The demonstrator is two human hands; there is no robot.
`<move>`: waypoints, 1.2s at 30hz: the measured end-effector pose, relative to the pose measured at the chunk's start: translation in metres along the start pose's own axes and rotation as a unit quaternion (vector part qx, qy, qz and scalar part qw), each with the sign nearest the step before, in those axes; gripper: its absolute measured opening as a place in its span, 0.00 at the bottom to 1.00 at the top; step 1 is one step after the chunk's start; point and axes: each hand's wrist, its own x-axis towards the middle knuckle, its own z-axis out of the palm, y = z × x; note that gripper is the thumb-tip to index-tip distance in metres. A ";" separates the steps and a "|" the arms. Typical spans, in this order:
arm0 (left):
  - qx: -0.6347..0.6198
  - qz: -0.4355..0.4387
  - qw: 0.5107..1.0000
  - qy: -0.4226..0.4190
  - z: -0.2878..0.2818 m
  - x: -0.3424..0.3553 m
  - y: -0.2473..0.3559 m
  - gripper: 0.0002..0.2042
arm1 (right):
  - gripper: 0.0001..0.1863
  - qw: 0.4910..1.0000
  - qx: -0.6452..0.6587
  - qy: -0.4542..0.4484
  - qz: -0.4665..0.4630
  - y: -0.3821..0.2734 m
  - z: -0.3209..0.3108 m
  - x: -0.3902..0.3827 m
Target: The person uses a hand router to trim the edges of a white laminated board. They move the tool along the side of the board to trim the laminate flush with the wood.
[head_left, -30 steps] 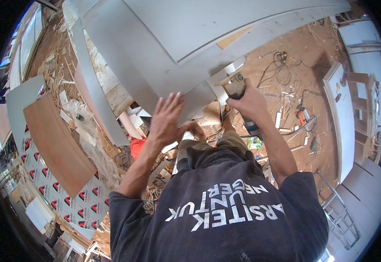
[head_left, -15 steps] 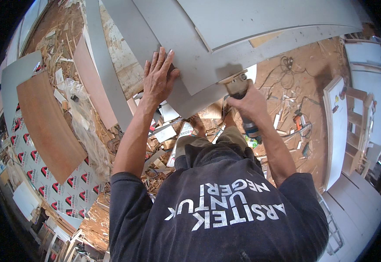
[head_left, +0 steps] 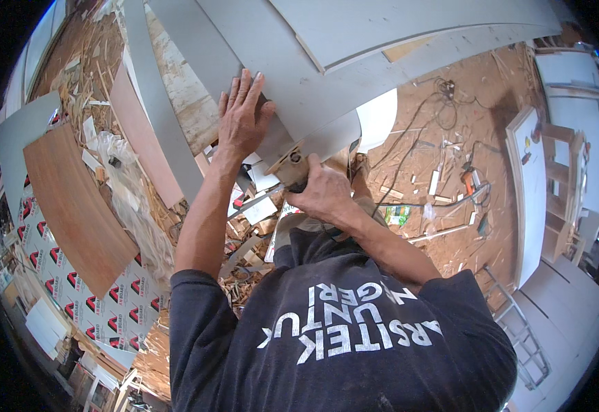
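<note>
We are pressing our left hand [head_left: 243, 118] flat on the stiff, thin grey board [head_left: 313, 82] while our right hand [head_left: 323, 196] is gripping the tool [head_left: 290, 168].

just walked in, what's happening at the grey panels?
A person leans over stacked grey boards. The left hand lies flat, fingers spread, on a grey panel, pressing it down. The right hand grips a small handheld tool at the panel's near edge. Offcuts, sawdust and cables litter the floor below, and a curved brown board lies to the left.
</note>
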 end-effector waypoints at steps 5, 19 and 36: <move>0.066 0.078 0.994 0.036 0.000 -0.003 0.034 0.35 | 0.45 0.998 0.026 0.043 0.033 0.045 -0.046 -0.025; -0.143 0.213 0.935 -0.246 0.136 0.094 0.275 0.46 | 0.44 0.884 0.123 0.342 0.294 0.277 -0.161 -0.120; -0.211 0.179 0.960 -0.053 0.127 0.158 0.359 0.20 | 0.47 0.972 0.005 0.207 0.114 0.335 -0.372 0.058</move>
